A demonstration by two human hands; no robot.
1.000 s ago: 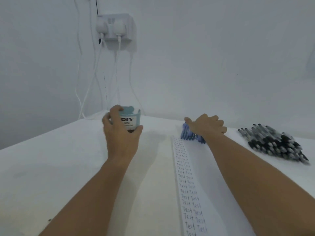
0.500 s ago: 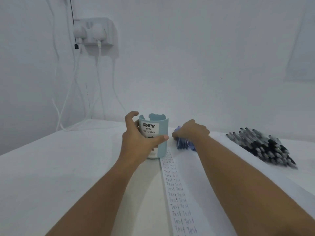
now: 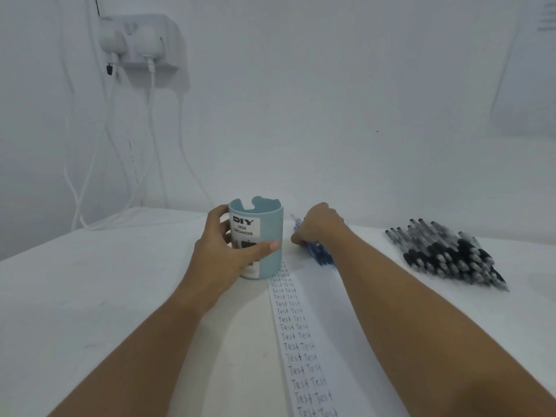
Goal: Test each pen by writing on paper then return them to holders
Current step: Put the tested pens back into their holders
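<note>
The light blue pen holder, labelled "DIY desk organizer", has been drawn in from the far left of the table over the last second and now stands upright with its base touching the left edge of the paper strip, at the strip's far end. The left hand is wrapped around the holder, thumb across the label and fingers behind. Just right of the holder, the right hand has closed down onto the small bunch of blue pens lying on the paper; how firmly it has them cannot be told, as the fingers are hidden under the knuckles. Well to the right of the holder lies a larger heap of black pens. The paper carries two columns of "Test", so the blue pens look already tried, and bringing the holder beside them suggests they are about to go in.
</note>
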